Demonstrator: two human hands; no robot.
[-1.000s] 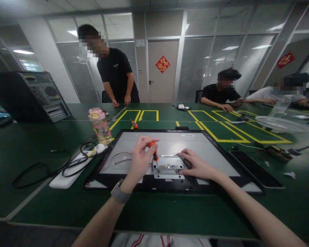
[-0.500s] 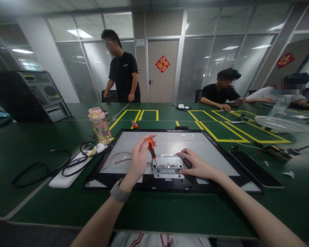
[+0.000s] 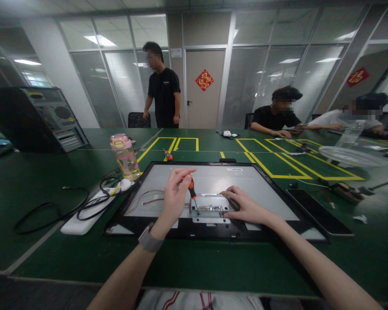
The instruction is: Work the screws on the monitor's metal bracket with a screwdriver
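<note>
My left hand [image 3: 177, 192] grips an orange-and-black screwdriver [image 3: 192, 188], which leans with its shaft pointing down. Its tip is at the left part of a silver metal bracket [image 3: 210, 201] with a row of connector ports along its front. On the bracket's right end rests my right hand [image 3: 245, 206], thumb at the front and fingers over the back, holding it. Underneath lies a flat display panel [image 3: 158, 176] with a grey back and black frame. Thin wires [image 3: 151, 201] run to the bracket from the left.
A white power strip [image 3: 84, 219] with black cables and a pink-lidded bottle [image 3: 125, 157] stand left. A second screwdriver [image 3: 168, 155] lies behind the panel. A black phone-like slab [image 3: 318, 212] is on the right. A computer case [image 3: 35, 120] stands far left; several people are across the table.
My left fingers have shifted slightly on the screwdriver's handle, its tip staying at the bracket. My right hand keeps its place. The standing person across the table has moved right.
</note>
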